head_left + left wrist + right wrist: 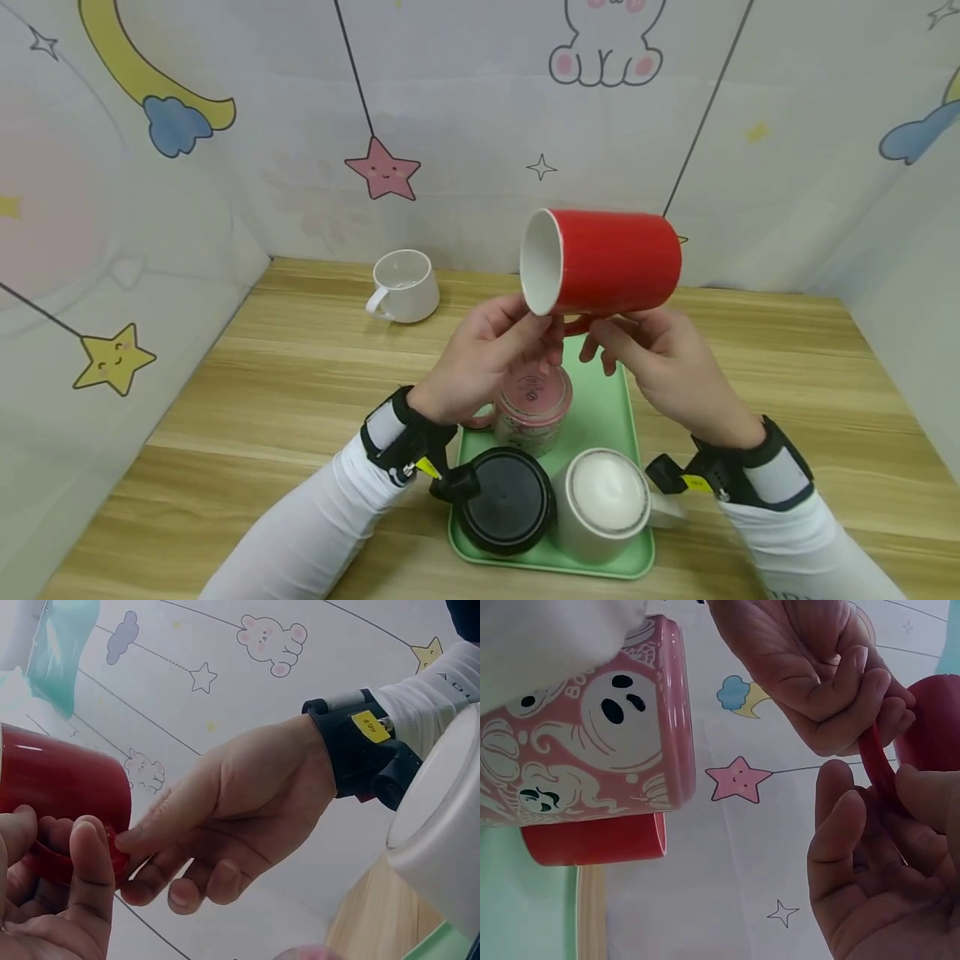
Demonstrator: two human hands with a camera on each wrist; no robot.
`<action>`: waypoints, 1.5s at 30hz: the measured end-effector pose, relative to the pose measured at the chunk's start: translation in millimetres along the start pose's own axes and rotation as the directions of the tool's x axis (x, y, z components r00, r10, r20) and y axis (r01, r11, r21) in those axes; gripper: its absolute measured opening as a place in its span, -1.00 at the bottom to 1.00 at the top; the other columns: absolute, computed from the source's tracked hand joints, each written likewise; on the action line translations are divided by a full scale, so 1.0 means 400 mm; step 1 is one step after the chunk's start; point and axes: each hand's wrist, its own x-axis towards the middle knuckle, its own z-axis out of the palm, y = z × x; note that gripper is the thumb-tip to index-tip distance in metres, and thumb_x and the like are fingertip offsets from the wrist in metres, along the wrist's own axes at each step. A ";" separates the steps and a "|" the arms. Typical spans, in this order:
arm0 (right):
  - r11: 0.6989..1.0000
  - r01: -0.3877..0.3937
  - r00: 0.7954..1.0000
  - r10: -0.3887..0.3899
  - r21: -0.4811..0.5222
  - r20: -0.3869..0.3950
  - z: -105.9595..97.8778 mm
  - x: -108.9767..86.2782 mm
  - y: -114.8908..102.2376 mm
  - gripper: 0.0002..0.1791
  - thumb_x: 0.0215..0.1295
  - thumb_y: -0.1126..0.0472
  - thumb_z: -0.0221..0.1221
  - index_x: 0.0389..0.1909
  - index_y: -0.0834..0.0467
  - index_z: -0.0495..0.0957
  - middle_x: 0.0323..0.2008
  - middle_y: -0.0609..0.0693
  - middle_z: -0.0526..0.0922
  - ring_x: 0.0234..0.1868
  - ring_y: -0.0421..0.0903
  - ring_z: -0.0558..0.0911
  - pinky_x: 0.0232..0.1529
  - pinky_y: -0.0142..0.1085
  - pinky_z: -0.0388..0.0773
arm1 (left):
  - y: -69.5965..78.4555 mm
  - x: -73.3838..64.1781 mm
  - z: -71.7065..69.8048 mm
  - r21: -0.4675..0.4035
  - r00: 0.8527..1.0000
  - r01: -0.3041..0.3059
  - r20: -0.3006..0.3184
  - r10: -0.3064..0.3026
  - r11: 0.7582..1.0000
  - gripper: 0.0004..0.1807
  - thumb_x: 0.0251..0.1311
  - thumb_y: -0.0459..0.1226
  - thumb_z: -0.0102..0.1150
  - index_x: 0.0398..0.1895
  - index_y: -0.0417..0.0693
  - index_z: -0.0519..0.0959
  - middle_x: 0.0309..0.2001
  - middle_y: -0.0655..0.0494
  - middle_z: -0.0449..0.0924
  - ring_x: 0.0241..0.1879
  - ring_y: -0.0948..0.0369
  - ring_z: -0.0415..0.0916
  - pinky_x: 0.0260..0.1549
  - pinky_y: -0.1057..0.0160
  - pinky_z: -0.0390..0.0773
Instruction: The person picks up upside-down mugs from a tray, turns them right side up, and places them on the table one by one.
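A red mug (618, 260) with a white inside is held up on its side above the tray, mouth to the left and handle (881, 766) downward. With curled fingers, my left hand (483, 354) grips the handle near the rim. My right hand (678, 371) pinches the handle at the base end between thumb and fingers. Beneath the hands, an upside-down pink mug (534, 396) stands on the green tray (609, 392); its ghost pattern shows in the right wrist view.
On the tray's near half sit a black round-topped item (506, 500) and an upturned white mug (607, 496), its handle to the right. A small white cup (405, 287) stands upright at the back of the wooden table (300, 383). A patterned curtain (465, 108) rises behind.
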 end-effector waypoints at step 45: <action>0.827 -0.011 0.997 0.050 -0.563 0.053 -0.111 -0.086 0.054 -0.59 0.42 0.14 0.20 0.25 0.09 0.50 0.08 -0.07 0.60 -0.09 -0.18 0.60 -0.23 -0.32 0.58 | -0.033 -0.023 -0.212 0.411 0.937 0.134 -0.350 0.020 0.902 -0.69 0.48 -0.20 0.03 -0.08 -0.35 0.53 -0.27 -0.13 0.54 -0.37 0.05 0.51 -0.43 0.29 0.57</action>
